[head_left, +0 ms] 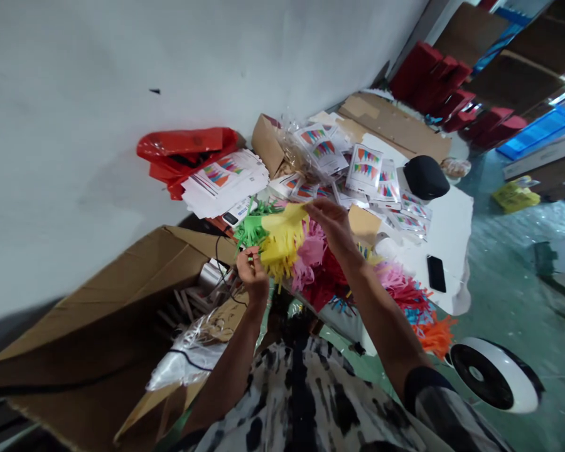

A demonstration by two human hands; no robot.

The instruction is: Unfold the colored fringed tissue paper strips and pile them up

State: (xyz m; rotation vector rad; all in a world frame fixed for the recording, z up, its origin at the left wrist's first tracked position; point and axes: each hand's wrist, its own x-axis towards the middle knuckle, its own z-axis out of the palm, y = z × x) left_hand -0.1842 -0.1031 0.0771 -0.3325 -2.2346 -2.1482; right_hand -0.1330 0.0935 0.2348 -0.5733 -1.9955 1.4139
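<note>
My right hand [333, 225] pinches the upper right corner of a yellow fringed paper strip [282, 242], held up over the table's near edge. My left hand [253, 273] is closed at the strip's lower left, its fingertips on a small salmon-coloured piece [251, 250]. Green fringed paper [251, 231] lies just behind and left of the yellow strip. Against its right side sits pink fringed paper [311, 251], with dark red fringe [328, 276] below my right forearm. More fringe, pink [398, 282] and orange [435, 336], trails off to the right.
Packaged printed cards [365, 169] and a stack of cards [226, 188] lie behind, near a red plastic bag [186, 147]. A phone [435, 274] and a black rounded object [426, 177] rest at right. A large open carton [98, 301] stands at left, a white-and-black round appliance [522, 376] at lower right.
</note>
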